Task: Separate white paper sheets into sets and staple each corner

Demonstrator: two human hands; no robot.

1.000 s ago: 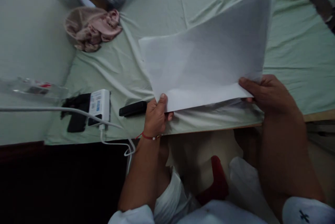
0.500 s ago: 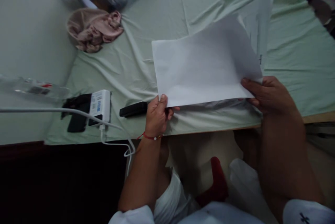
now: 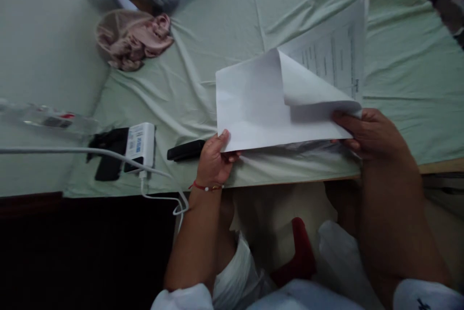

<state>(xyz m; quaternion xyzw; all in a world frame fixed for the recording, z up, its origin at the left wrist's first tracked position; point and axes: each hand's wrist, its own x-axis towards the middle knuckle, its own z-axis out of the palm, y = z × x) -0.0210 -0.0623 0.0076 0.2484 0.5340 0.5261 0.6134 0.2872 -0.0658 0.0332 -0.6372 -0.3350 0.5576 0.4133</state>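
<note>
I hold a stack of white paper sheets (image 3: 253,107) over a pale green bedsheet (image 3: 224,24). My left hand (image 3: 213,160) pinches the near left corner of the stack. My right hand (image 3: 369,133) grips the near right edge, thumb on top. The top sheet curls over toward the left, and a printed page (image 3: 333,58) with lines of text shows beneath it at the right.
A black oblong object (image 3: 185,150) lies just left of my left hand. Further left are a white power adapter (image 3: 139,143) with white cables and a black item (image 3: 107,155). A pink crumpled cloth (image 3: 132,39) lies at the back left. The wooden bed edge (image 3: 438,167) runs at the right.
The top sheet has folded down and leftward from being raised and flat, and it has uncovered the printed page at the right. Both hands stayed at the near corners.
</note>
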